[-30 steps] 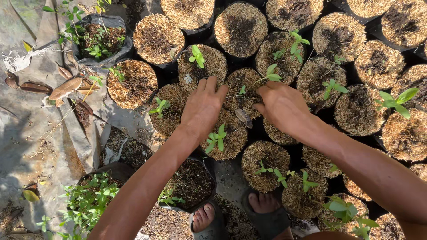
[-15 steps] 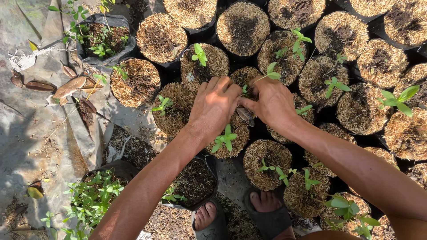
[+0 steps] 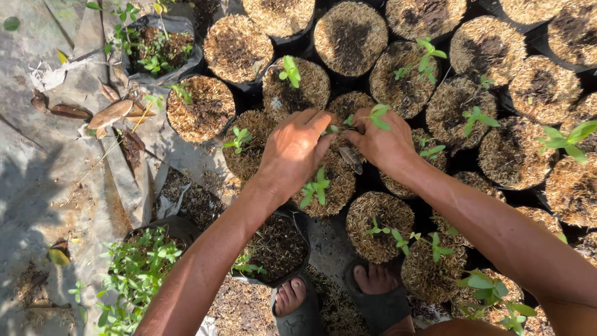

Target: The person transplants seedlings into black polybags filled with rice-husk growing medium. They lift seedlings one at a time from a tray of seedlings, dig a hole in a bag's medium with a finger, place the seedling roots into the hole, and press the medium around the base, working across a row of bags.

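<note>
Grey ground sheet carries black bags of husk-topped soil, most holding seedlings. Over one central bag, my left hand and right hand pinch its small seedling.

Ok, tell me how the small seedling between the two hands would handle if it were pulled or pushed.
The seedling looks floppy: its stem is thin and its leaves soft, so it would probably bend at a light push. It seems fragile, likely to snap if pinched hard between the left hand and right hand. It should weigh almost nothing, though the soil-filled grow bag under it looks heavy.
</note>
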`<action>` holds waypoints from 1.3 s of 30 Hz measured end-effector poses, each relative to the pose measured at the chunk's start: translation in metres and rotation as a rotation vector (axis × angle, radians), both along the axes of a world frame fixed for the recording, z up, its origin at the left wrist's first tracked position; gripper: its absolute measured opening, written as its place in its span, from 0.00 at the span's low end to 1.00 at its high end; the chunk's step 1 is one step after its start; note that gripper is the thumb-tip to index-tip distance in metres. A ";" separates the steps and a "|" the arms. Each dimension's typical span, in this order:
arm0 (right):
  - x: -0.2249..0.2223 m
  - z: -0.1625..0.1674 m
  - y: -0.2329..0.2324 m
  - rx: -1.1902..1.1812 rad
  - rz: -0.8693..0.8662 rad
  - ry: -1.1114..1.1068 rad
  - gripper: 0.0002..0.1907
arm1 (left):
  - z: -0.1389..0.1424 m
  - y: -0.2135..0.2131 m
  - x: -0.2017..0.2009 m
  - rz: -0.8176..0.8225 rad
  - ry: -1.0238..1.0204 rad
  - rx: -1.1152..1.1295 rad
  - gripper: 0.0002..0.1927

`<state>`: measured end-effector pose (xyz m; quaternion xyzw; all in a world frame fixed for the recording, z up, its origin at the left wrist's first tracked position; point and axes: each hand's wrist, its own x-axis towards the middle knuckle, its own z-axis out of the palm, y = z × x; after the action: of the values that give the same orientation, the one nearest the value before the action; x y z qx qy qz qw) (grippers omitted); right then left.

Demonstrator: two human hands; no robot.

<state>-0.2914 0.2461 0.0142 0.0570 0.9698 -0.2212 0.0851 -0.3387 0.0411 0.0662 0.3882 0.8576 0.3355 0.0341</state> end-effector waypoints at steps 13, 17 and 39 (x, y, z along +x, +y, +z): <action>0.015 0.056 0.027 -0.035 0.084 -0.171 0.15 | 0.024 -0.115 0.057 0.427 -0.236 0.292 0.12; 0.028 0.065 0.017 0.030 0.101 -0.095 0.10 | 0.021 -0.115 0.061 0.473 -0.366 0.258 0.14; 0.067 0.068 -0.155 -0.407 0.636 -0.379 0.11 | 0.059 -0.210 0.157 0.316 -0.643 0.313 0.07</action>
<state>-0.2242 0.0910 0.0826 -0.2234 0.8428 -0.3567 0.3355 -0.1817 -0.1694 0.1248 0.1267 0.7909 0.5680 0.1895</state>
